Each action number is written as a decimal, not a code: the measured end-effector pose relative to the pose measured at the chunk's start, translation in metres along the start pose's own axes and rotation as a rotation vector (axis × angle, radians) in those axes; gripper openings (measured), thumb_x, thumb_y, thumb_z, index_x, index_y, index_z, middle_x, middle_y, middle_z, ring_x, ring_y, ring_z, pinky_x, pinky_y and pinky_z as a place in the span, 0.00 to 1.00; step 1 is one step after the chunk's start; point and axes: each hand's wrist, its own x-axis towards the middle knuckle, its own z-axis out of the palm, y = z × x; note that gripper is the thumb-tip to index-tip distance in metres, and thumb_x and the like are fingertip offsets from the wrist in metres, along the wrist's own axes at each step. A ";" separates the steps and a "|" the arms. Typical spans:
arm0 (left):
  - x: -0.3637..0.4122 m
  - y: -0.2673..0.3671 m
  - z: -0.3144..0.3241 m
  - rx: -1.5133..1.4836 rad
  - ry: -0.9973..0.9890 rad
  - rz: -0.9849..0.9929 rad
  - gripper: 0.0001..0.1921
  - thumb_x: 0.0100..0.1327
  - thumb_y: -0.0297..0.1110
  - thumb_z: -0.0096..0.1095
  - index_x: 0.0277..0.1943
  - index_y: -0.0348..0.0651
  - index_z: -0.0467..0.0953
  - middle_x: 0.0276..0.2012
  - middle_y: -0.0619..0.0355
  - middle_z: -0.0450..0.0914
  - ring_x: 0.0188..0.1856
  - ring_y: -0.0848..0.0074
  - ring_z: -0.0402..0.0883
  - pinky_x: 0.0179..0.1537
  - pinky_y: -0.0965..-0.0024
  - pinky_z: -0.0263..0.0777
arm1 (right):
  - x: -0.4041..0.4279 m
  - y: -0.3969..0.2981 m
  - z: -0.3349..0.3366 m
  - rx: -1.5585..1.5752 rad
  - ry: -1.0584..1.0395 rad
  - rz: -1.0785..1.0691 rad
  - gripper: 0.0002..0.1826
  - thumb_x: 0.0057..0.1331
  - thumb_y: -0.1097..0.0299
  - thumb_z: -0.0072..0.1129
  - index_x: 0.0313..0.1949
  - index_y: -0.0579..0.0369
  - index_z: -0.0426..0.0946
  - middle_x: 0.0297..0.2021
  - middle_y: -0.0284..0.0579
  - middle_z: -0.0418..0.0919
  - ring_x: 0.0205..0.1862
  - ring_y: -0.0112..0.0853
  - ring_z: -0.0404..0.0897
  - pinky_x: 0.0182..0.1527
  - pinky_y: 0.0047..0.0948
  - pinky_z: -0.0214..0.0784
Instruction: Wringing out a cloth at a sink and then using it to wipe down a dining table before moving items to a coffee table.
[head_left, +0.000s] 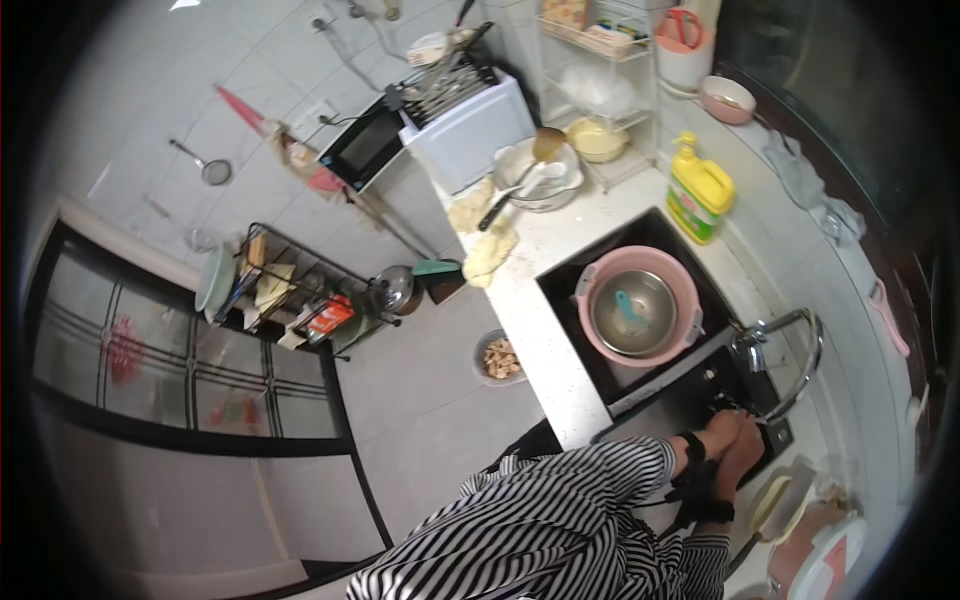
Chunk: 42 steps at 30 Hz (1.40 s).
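My left hand (724, 430) and my right hand (744, 447) are pressed together over the black right-hand sink basin (664, 409). They overlap just below the spout of a curved chrome faucet (814, 360). Bright specks like splashing water show beside the fingers. The fingers are mostly hidden, so I cannot tell if anything is between them. Black bands circle both wrists. In the neighbouring black basin (562, 281) sits a pink plastic tub (682, 262). Inside it is a steel bowl (660, 300) holding a teal-handled utensil (624, 304).
A yellow detergent bottle (701, 191) stands behind the tub. On the counter (555, 382) are yellow cloths (491, 251) and a pot (517, 169) with utensils across it. A pan (776, 502) lies right of the sink. A wire rack (300, 277) and a container of brown pieces (501, 360) are lower down.
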 end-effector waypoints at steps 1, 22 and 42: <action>0.012 -0.033 0.000 0.347 0.122 0.236 0.20 0.67 0.47 0.51 0.38 0.36 0.80 0.33 0.52 0.82 0.36 0.70 0.79 0.43 0.61 0.70 | 0.001 0.004 0.011 -0.226 -0.065 -0.124 0.18 0.67 0.62 0.46 0.36 0.67 0.78 0.34 0.56 0.81 0.34 0.38 0.81 0.38 0.31 0.71; -0.018 0.028 -0.021 -0.414 -0.171 -0.295 0.21 0.70 0.49 0.47 0.47 0.38 0.76 0.41 0.55 0.79 0.39 0.73 0.78 0.39 0.69 0.71 | 0.006 -0.012 0.004 0.346 0.214 0.130 0.29 0.64 0.50 0.52 0.21 0.69 0.75 0.19 0.61 0.75 0.24 0.53 0.77 0.29 0.43 0.65; -0.001 0.048 -0.104 -0.135 0.104 -0.035 0.16 0.62 0.36 0.58 0.48 0.34 0.73 0.40 0.51 0.80 0.41 0.69 0.80 0.42 0.69 0.73 | 0.012 0.039 0.058 0.618 -0.380 0.169 0.11 0.63 0.67 0.57 0.42 0.60 0.73 0.36 0.38 0.77 0.33 0.22 0.76 0.32 0.22 0.69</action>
